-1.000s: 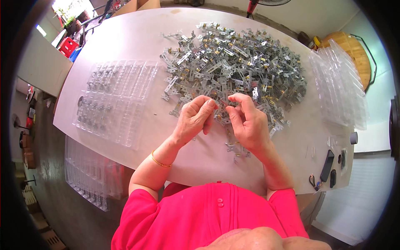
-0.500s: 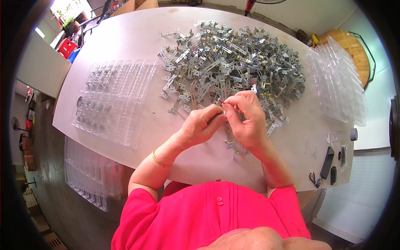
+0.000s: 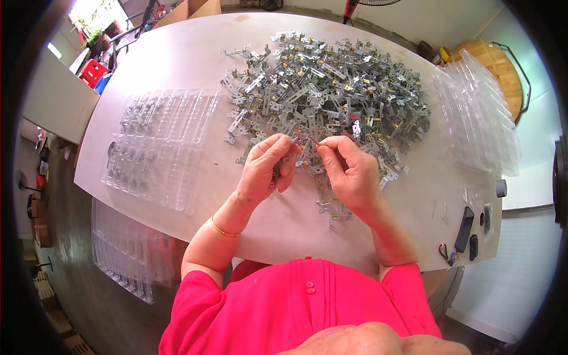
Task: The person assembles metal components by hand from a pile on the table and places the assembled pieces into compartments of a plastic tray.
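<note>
A heap of small silvery metal brackets (image 3: 331,89), some with brass-coloured parts, spreads over the table in front of me. At its near edge my left hand (image 3: 266,165) is curled, thumb uppermost, around a small metal bracket (image 3: 276,175) mostly hidden by the fingers. Just to its right, my right hand (image 3: 350,170) pinches a thin, dark reddish piece (image 3: 313,141) between thumb and forefinger. Its tip points toward the left hand, and its exact kind is too small to make out. A few loose brackets (image 3: 325,206) lie below the right hand.
Clear plastic trays (image 3: 177,148) lie at the left, some compartments filled with metal parts. More clear trays (image 3: 476,112) are stacked at the right, others (image 3: 127,254) below the table's left edge. A black phone (image 3: 465,229) and scissors (image 3: 444,252) lie near the right edge.
My left hand has moved left and turned thumb-up, away from the right hand. A gap now separates them. The right hand stays almost in place, still pinching the thin piece.
</note>
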### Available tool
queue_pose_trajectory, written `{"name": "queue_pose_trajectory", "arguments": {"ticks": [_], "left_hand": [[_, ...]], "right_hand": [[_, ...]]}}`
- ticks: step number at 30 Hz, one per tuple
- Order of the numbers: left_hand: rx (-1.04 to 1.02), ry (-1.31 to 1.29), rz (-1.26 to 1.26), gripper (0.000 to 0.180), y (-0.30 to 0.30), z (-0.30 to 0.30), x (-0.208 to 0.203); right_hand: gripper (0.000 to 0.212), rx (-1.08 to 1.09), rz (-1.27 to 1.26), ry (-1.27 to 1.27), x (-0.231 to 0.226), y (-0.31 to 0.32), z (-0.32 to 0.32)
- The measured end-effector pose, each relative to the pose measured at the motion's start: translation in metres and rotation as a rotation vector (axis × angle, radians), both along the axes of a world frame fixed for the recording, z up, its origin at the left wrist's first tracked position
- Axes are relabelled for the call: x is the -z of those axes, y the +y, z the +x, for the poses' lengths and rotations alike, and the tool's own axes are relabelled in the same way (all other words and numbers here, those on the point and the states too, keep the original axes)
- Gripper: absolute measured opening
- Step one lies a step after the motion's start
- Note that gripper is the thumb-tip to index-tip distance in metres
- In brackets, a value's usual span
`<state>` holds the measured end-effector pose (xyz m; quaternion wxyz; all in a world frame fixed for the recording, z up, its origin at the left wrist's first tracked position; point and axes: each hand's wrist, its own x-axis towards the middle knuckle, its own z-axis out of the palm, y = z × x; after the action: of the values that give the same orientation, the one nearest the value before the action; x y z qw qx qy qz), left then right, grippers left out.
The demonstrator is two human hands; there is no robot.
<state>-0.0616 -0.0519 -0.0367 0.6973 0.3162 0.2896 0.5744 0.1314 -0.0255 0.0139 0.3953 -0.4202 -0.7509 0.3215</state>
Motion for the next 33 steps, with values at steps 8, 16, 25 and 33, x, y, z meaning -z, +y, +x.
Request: {"name": "queue_pose_trajectory", "arguments": {"ticks": [8, 16, 25, 33], "left_hand": [[0.009, 0.039, -0.013, 0.035, 0.0, 0.0, 0.002], [-0.035, 0.255, 0.145, 0.035, 0.002, -0.001, 0.006], [-0.049, 0.478, 0.259, 0.03, 0.0, 0.0, 0.002], [0.039, 0.536, 0.262, 0.029, -0.006, 0.002, -0.002]], "right_hand": [[0.006, -0.026, -0.013, -0.047, 0.0, 0.0, 0.0], [0.006, -0.02, 0.044, -0.079, -0.002, -0.001, 0.001], [0.011, -0.049, -0.043, -0.051, -0.002, -0.001, 0.003], [0.018, -0.254, -0.54, 0.092, -0.011, 0.005, 0.017]]}}
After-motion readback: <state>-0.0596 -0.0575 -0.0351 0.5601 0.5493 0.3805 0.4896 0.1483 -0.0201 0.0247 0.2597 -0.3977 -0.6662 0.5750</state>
